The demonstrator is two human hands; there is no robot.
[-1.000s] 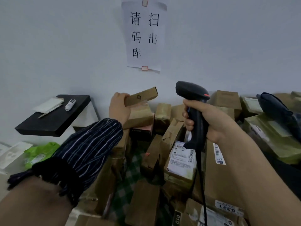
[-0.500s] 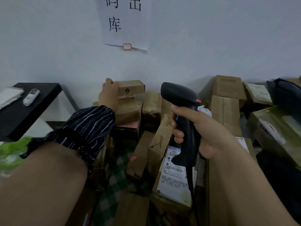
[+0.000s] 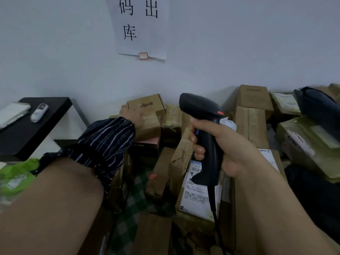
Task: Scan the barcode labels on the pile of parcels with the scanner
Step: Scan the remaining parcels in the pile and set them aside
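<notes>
A pile of brown cardboard parcels [image 3: 250, 126] lies against the white wall. A small brown box [image 3: 147, 103] rests on top of the pile at the back. My left hand [image 3: 131, 116], in a striped sleeve, is blurred just below and in front of that box, fingers spread and apart from it. My right hand [image 3: 228, 144] grips the black corded scanner [image 3: 206, 140] upright, its head pointing left toward the box. Under the scanner lies a parcel with a white barcode label [image 3: 198, 196], partly hidden by the handle.
A black shelf [image 3: 42, 133] at the left carries a white device [image 3: 39, 112] and a notepad [image 3: 12, 113]. Below it is a green bag [image 3: 16, 177]. A dark bag [image 3: 320, 111] sits on parcels at the right. A paper sign [image 3: 141, 28] hangs on the wall.
My left hand carried the small brown box down onto the top of the pile at the wall and has come off it. The scanner stayed in my right hand; the view tilted downward.
</notes>
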